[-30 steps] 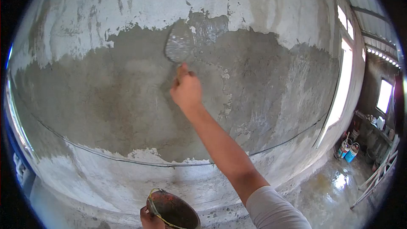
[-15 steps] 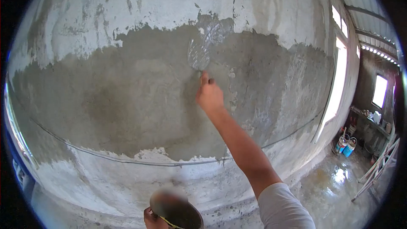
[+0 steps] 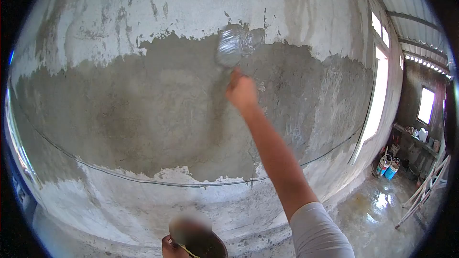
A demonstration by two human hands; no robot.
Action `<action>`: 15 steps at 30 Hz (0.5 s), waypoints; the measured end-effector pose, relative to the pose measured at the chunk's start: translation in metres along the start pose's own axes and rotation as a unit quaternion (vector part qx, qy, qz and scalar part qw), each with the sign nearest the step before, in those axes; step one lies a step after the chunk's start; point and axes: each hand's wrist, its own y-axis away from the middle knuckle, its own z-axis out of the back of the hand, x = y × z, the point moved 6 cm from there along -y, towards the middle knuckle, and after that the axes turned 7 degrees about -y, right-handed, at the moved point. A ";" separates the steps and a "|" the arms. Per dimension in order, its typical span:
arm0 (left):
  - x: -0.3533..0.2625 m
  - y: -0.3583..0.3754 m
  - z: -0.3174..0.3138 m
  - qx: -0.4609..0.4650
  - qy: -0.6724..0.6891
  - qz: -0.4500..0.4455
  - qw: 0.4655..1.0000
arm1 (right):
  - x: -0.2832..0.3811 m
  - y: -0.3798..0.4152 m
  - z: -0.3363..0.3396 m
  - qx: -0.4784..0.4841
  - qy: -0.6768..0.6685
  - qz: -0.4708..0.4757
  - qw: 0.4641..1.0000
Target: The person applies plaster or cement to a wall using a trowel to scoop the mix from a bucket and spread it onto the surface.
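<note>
My right hand [image 3: 243,90] is closed around the handle of a trowel [image 3: 229,53], arm stretched up toward the wall. The blade is rounded, wet and shiny, and lies against the upper part of a grey plaster patch [image 3: 167,91]. A glossy wet smear [image 3: 251,40] shows just right of the blade. At the bottom edge, my left hand [image 3: 172,247] grips the side of a dark round bucket [image 3: 217,246] with a yellow strip at its rim. A blurred spot covers part of the bucket, and its contents are hidden.
A thin cable [image 3: 143,180] sags across the lower wall. To the right are a bright window [image 3: 377,95], buckets [image 3: 391,168] on the wet floor [image 3: 363,205], a cluttered shelf [image 3: 416,136] and a leaning frame of pale bars [image 3: 425,191].
My right hand and the trowel have moved up and slightly right along the wall, the blade now nearer the patch's upper edge. My left hand and the bucket stay about where they were.
</note>
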 end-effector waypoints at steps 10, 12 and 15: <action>-0.016 0.005 0.009 -0.009 0.154 -0.021 0.988 | 0.068 0.223 0.038 0.265 -0.135 0.101 0.949; -0.032 -0.001 0.018 0.019 0.034 0.026 0.999 | 0.059 0.255 0.051 0.395 -0.215 0.110 0.886; -0.059 -0.004 0.017 0.022 0.047 -0.005 0.999 | 0.042 0.303 0.052 0.606 -0.185 0.013 0.773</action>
